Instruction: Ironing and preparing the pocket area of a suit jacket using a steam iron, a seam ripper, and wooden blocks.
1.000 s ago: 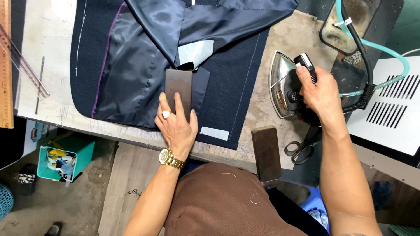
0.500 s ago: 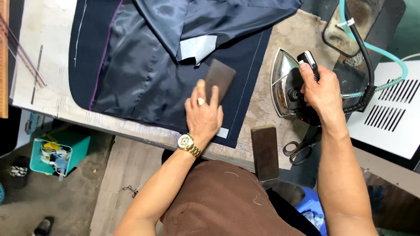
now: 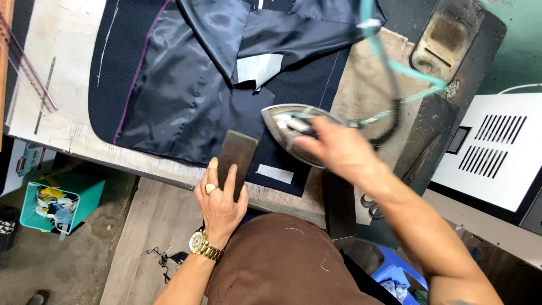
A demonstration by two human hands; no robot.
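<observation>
While the right hand (image 3: 339,149) grips the handle of the steam iron (image 3: 293,133), its soleplate sits over the dark jacket panel (image 3: 186,113) near centre. Left hand (image 3: 220,200), fingers wrapped closed, pins a dark wooden block (image 3: 237,164) on the cloth at 9 o'clock of the iron. Pressing step underway, by the look; next move likely needs the block just beside the iron on the table (image 3: 62,39).

1. One steam iron (image 3: 293,131).
2. Two dark wooden blocks: one (image 3: 237,164) under the left hand, a second (image 3: 339,206) at the table edge.
3. One dark jacket (image 3: 186,85).
4. One clear ruler (image 3: 28,68).
5. One pair of scissors (image 3: 370,206).
6. One teal basket (image 3: 59,203).
</observation>
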